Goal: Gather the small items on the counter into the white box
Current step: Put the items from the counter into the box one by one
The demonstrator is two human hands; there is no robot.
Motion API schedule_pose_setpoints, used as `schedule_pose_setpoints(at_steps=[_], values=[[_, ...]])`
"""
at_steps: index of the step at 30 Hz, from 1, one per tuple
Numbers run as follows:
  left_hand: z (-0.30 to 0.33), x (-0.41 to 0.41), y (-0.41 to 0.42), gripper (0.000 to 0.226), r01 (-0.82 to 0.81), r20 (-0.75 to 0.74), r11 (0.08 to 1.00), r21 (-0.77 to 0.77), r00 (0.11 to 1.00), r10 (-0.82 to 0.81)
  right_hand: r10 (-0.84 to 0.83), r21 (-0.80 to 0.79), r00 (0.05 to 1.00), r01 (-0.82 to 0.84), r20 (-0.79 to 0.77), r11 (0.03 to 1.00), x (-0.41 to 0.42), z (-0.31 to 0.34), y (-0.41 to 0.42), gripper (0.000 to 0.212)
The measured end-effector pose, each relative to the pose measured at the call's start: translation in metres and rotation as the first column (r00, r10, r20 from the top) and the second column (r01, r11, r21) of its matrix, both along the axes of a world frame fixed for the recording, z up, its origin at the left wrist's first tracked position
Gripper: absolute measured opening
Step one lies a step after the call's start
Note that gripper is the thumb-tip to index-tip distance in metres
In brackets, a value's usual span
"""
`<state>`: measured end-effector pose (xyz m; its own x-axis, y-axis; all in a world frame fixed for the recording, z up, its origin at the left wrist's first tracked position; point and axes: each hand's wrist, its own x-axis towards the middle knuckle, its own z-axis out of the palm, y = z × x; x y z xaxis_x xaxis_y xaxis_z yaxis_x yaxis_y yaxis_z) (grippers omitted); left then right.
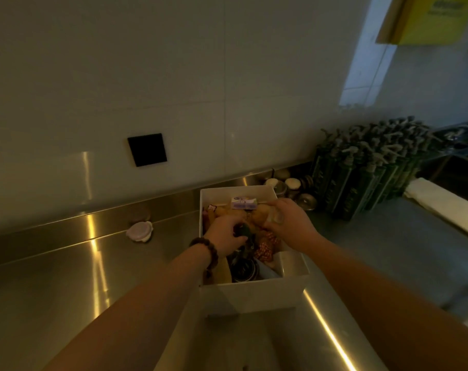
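Two bare forearms fill the bottom of the view, reaching forward over a steel counter (67, 277) toward the white box (254, 293). The box stands near the counter's back upstand, its near wall facing the person and its far wall just short of the steel splash strip. Left of the box the counter is open except for a small lidded container (139, 231), which sits well apart from the box beside the upstand. On the right, room is tighter: a few small jars (291, 186) crowd the box's far right corner, and a block of dark green pump bottles (369, 167) stands beyond them. A folded white cloth (441, 207) lies further right.

The box is already heaped with mixed items, among them a pale purple carton (244, 203) at the far side and a red checked piece (266, 247) near the middle.

The left hand (226, 236), with a bead bracelet (204, 253) on its wrist, is down inside the box, palm down, fingers curled around a small dark object (242, 231). The right hand (289, 220) hovers over the box's right half, wrist bent and fingers closed around a clear rounded item (274, 216), which is held above the heap; what it is cannot be told in the dim light.
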<state>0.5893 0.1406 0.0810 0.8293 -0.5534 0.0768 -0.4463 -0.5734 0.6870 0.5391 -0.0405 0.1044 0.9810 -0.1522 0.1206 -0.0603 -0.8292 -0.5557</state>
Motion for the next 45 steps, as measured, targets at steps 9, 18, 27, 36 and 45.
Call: schedule_pose_setpoints(at_steps=[9, 18, 27, 36, 45], values=[[-0.028, 0.017, 0.034, 0.080, -0.187, 0.355, 0.936, 0.297, 0.932, 0.074, 0.196, -0.138, 0.965, -0.221, -0.173, 0.966, -0.001, -0.023, 0.011, 0.063], [-0.043, 0.020, 0.039, 0.097, -0.207, 0.123, 0.952, 0.224, 0.975, 0.183, 0.197, -0.288, 0.923, -0.297, -0.330, 0.910, 0.016, -0.025, 0.022, 0.075], [-0.041, 0.021, 0.059, 0.066, -0.207, 0.061, 0.971, -0.120, 0.975, 0.215, 0.279, -0.132, 0.959, -0.271, 0.047, 0.954, 0.052, -0.022, 0.063, 0.054], [-0.077, 0.057, 0.176, 0.059, -0.583, 0.063, 0.812, 0.004, 0.811, 0.582, 0.331, -0.313, 0.943, -0.321, -0.022, 0.894, 0.112, -0.035, 0.146, 0.061], [-0.118, 0.109, 0.200, 0.068, -0.618, 0.114, 0.750, 0.235, 0.784, 0.610, 0.313, -0.429, 0.933, -0.359, -0.176, 0.829, 0.132, -0.060, 0.156, 0.075]])
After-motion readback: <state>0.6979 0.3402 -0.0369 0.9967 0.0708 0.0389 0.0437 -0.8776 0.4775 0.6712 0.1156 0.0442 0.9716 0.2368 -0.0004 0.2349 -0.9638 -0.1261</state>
